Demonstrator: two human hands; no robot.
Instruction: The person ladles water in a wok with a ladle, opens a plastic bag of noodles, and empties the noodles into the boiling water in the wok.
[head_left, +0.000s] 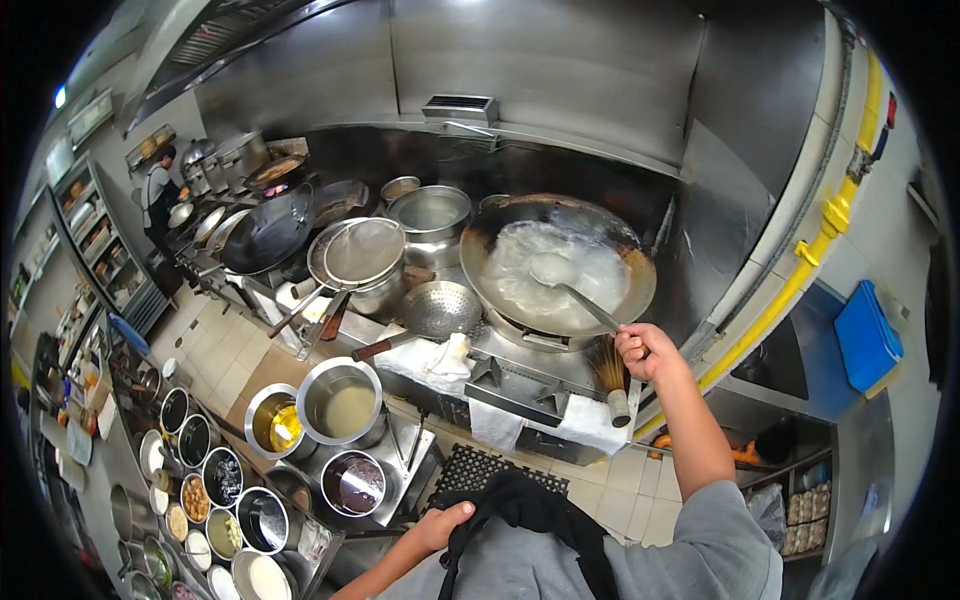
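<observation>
My right hand [645, 352] is closed round the handle of a ladle [553, 270], whose bowl rests in the cloudy, foaming liquid [520, 240] of a large wok [640, 268]. Below that hand a bamboo brush [608, 375] stands at the stove's front edge. My left hand [447, 522] is low, beside the black apron [520, 510] at my waist; its thumb shows, its fingers are partly hidden, and whether it holds anything does not show. Left of the wok lie a perforated strainer [440, 309] and a white cloth [450, 357].
Pots and a mesh strainer [362, 251] stand left of the wok, with a dark wok [268, 232] beyond. Metal pots [341, 402] and many ingredient containers fill the lower left. A co-worker [160, 195] stands far left. A yellow pipe [835, 215] runs along the right wall.
</observation>
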